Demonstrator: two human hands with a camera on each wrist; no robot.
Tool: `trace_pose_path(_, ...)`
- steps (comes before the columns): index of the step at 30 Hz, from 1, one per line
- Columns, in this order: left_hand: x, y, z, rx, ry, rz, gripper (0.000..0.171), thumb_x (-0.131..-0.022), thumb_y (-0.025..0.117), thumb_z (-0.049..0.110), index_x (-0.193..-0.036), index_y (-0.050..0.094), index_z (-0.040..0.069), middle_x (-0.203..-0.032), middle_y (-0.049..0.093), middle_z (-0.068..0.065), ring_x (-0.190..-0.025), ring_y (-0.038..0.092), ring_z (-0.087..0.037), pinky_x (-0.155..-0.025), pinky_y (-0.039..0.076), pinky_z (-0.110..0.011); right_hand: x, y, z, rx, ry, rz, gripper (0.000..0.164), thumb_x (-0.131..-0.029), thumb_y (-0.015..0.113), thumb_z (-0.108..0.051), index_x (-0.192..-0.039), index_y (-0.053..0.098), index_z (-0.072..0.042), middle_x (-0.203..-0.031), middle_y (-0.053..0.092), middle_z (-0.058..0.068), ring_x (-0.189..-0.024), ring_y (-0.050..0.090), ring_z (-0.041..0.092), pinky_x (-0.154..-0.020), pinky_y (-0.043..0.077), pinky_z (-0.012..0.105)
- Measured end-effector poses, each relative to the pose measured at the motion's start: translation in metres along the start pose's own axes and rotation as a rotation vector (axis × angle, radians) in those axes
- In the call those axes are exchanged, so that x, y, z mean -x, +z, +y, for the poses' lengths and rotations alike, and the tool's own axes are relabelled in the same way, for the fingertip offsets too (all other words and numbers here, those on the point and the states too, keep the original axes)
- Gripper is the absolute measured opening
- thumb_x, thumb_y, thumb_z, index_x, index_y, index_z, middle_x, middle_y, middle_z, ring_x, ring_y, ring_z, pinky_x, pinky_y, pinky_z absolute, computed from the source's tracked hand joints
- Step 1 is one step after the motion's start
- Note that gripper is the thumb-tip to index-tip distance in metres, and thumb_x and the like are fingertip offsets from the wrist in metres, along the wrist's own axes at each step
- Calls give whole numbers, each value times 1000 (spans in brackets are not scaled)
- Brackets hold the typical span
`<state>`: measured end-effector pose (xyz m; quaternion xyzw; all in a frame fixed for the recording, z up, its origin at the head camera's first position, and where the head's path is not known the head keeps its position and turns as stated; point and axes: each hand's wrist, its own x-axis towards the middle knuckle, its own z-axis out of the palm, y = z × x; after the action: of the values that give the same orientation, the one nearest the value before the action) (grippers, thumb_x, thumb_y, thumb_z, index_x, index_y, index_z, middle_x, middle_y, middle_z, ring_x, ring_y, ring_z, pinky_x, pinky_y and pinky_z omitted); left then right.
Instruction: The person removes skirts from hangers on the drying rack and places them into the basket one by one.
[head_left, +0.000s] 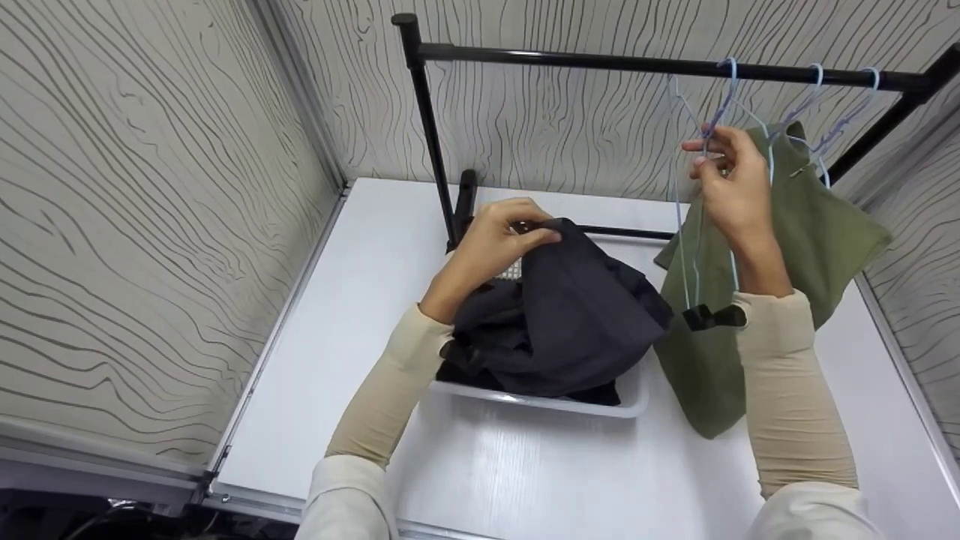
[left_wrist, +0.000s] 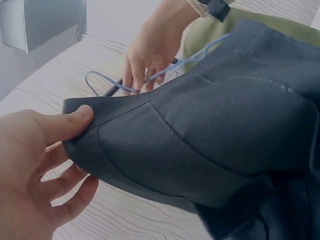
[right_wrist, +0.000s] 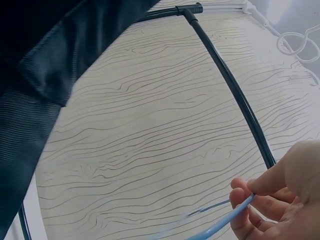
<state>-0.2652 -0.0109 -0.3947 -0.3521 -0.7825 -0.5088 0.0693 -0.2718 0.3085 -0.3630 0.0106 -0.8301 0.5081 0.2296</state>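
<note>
My left hand [head_left: 495, 240] pinches the edge of dark pants [head_left: 592, 315] between thumb and fingers. A waistband and slanted pocket-like seams show on the cloth in the left wrist view. The rest of the pants hangs down into a white basket [head_left: 525, 403], over more dark cloth. My right hand [head_left: 739, 180] pinches a light blue hanger [right_wrist: 225, 219] near its neck, with the hook up at the black rail [head_left: 570, 58]. Whether the hook bears on the rail I cannot tell. Behind that hand hangs a green garment [head_left: 810, 232].
Two more blue hanger hooks [head_left: 870, 79] sit on the rail at the right. The rack's left post [head_left: 433, 142] rises behind the basket. Wood-patterned panels [head_left: 150, 225] enclose the white table [head_left: 315, 322] at the left, back and right.
</note>
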Motion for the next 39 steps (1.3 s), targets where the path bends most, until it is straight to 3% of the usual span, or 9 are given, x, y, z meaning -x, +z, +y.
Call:
trace_pose_path(9,7,3,-23,-66,-46,-16,17,-96,81,15,-107,82,2,-102,78,-11,-91,69,-21,-80,55,-24,-2,-1,2,5,20,-12,42,-108,50,1,-150,54,-1,-126,73,3,-86,60,2,-79,48,14)
trace_pose_path(17,17,8,-49,-96,-122,-28,18,-96,81,14,-109,82,2,-108,79,-12,-97,72,-26,-90,60,-42,-4,-1,4,37,14,14,42,-108,50,1,-150,55,-4,-131,73,11,-85,60,0,-81,50,15)
trace_pose_path(25,27,14,-72,-116,-196,-46,16,-96,81,13,-108,82,3,-113,80,-10,-103,72,-24,-92,57,-34,-7,-3,4,28,54,9,42,-109,50,-1,-151,54,-6,-135,72,10,-85,59,0,-74,46,12)
trace_pose_path(30,33,16,-79,-136,-254,-51,17,-95,82,15,-109,82,4,-112,80,-9,-102,72,-24,-93,57,-37,-10,-3,5,22,64,9,42,-109,49,0,-151,53,-5,-136,71,13,-86,59,1,-76,46,12)
trace_pose_path(36,43,19,-82,-178,-388,-149,45,-91,86,35,-127,74,11,-121,76,-6,-104,69,-23,-97,55,-39,-13,-2,9,37,73,5,42,-109,49,-1,-151,53,-5,-135,71,11,-86,59,0,-75,46,12)
trace_pose_path(39,46,22,-84,-197,-426,-209,60,-87,89,40,-136,67,12,-129,73,-7,-113,68,-24,-104,54,-41,-14,-2,11,37,69,10,40,-109,49,-1,-148,55,-5,-133,72,9,-84,59,0,-74,46,12)
